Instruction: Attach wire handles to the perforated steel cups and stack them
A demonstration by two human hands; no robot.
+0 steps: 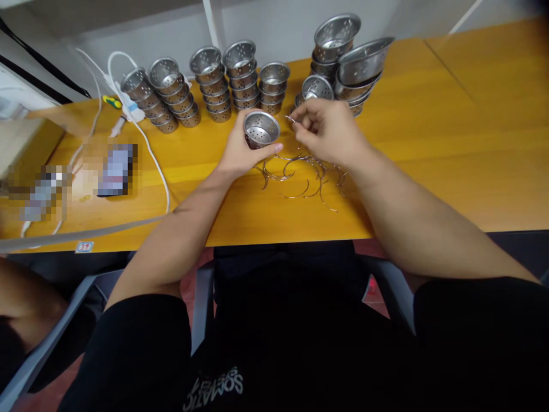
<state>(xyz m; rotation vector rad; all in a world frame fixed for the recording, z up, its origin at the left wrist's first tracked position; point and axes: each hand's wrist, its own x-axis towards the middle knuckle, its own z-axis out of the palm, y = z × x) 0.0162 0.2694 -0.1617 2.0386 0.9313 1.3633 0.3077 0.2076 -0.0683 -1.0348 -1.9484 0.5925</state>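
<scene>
My left hand (241, 150) is wrapped round a perforated metal cup (261, 130), its open mouth facing up toward me. To the right of the cup, my right hand (322, 129) pinches a thin curved wire (290, 118) between thumb and fingers, its free end pointing at the cup without touching it. Below both hands, several loose curved wires (317, 166) lie scattered on the wooden table. Stacks of like cups (244, 80) stand just behind the held one.
More stacked cups (171, 86) line the back left, and wider perforated baskets (360, 66) lean in piles at back right. A white cable (154, 160) crosses the left side near a blurred phone (116, 170) and a power strip (134, 110). Another person's leg (30, 300) shows at lower left.
</scene>
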